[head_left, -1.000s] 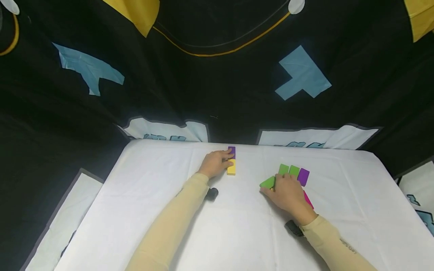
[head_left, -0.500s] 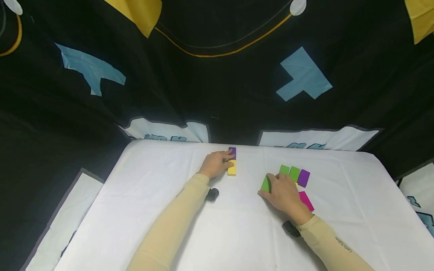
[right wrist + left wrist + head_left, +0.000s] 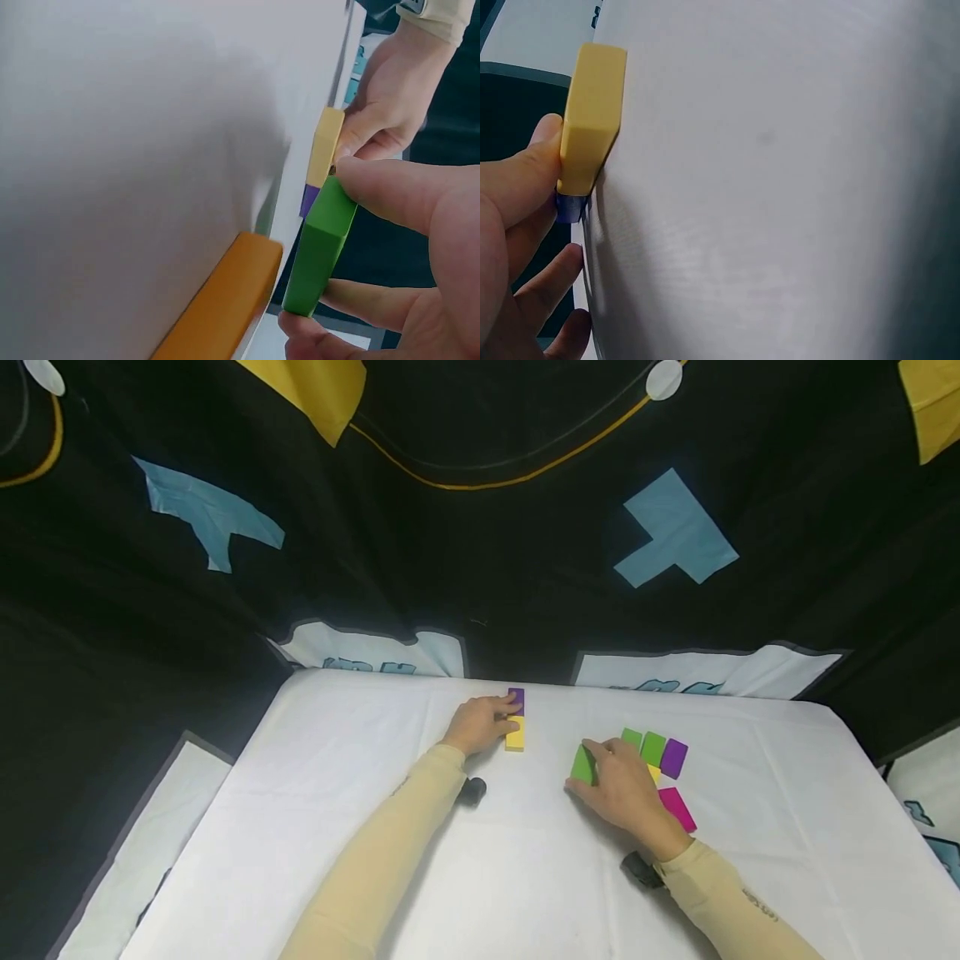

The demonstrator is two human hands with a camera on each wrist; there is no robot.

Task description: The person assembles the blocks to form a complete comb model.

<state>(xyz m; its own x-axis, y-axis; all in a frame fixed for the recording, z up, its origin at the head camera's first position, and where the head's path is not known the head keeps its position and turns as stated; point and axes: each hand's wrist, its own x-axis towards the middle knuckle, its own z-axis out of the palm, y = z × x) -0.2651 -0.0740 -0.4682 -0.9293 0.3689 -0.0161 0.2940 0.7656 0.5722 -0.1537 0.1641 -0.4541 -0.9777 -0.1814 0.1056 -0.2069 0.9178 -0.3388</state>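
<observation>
My left hand [image 3: 477, 725] rests its fingers on a purple block [image 3: 517, 697] and its thumb on a yellow block [image 3: 514, 742]. These two stand end to end in a line near the table's far edge. In the left wrist view, the thumb lies along the yellow block's side, with other fingers spread past the purple one. My right hand [image 3: 621, 787] pinches a green block [image 3: 319, 244] between thumb and fingertips, left of the other loose blocks. Below it in the right wrist view is an orange block [image 3: 225, 300], hidden under the hand in the head view.
Right of my right hand lie two more green blocks [image 3: 653, 748], a purple block [image 3: 674, 758], a partly covered yellow block [image 3: 655, 773] and a magenta block [image 3: 677, 810]. A white cloth covers the table [image 3: 525, 868]. Behind it hangs a dark patterned curtain [image 3: 450, 568].
My right hand has drawn the green block slightly left, away from the other blocks, turning it more upright in view; yellow and magenta blocks show more. My left hand has stayed in place.
</observation>
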